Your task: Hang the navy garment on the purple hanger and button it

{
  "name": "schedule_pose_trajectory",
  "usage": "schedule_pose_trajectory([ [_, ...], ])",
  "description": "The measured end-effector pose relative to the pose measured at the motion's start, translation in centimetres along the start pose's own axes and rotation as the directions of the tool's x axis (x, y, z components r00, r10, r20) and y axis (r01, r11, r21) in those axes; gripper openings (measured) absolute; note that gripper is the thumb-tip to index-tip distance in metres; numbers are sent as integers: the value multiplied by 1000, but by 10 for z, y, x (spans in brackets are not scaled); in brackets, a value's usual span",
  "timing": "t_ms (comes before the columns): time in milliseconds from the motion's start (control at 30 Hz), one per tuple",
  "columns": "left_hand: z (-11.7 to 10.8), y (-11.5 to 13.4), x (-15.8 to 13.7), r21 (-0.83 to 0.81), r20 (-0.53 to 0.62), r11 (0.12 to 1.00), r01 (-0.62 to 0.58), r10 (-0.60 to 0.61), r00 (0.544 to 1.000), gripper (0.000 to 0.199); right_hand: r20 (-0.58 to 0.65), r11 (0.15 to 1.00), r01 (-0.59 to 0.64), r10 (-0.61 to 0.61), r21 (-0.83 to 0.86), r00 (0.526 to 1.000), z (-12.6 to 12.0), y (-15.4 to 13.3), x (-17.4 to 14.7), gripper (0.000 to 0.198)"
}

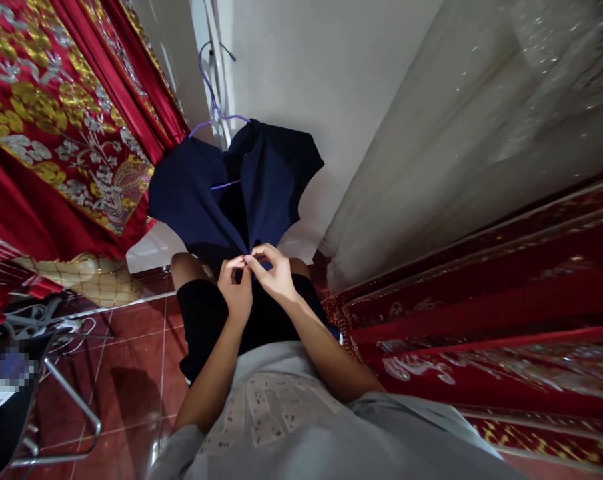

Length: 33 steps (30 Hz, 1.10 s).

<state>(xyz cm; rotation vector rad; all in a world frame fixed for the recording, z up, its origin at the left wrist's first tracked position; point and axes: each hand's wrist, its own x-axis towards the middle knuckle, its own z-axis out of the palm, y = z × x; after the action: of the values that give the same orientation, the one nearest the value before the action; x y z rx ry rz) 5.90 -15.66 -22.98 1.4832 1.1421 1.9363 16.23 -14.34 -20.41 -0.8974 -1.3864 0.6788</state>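
I log one navy shirt (274, 167), straight ahead, opening running lengthwise away; left hand (236, 283) and right hand (274, 273), equally near, pinching its front.

Garment (276, 167): smooth, matt cloth; hanger (215, 110): smooth, glossy; drape (101, 67): satin-like cloth, metallic-looking embroidery (41, 110); cover (421, 140): sheer, glinting, plastic or gauze, I cannot tell from afar; floor (136, 327): glossy tile; chair frame (72, 392): shiny metal; wall (326, 60): smooth
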Motion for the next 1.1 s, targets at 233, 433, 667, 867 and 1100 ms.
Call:
schedule_pose_trajectory([
  [233, -1, -2, -2, 10, 22, 999, 46, -46, 999, 7, -7, 991, -114, 115, 66, 993, 1, 1, 3, 25],
  [433, -2, -3, -7, -29, -5, 998, 63, -63, 998, 8, 26, 997, -69, 70, -31, 997, 1, 0, 4, 20],
  [667, -9, -9, -6, 3, -63, 997, 73, -73, 995, 13, 148, 992, -125, 122, 12, 981, 0, 9, 6, 16],
  [867, -8, -9, -4, -29, -21, 996, 86, -87, 996, 16, 157, 997, -63, 69, -40, 985, -3, 16, 5, 22],
  [1100, 0, -8, -5, -62, 23, 981, 183, -182, 983, 23, 169, 970, -235, 221, 68, 961, -14, 9, 10, 23],
])
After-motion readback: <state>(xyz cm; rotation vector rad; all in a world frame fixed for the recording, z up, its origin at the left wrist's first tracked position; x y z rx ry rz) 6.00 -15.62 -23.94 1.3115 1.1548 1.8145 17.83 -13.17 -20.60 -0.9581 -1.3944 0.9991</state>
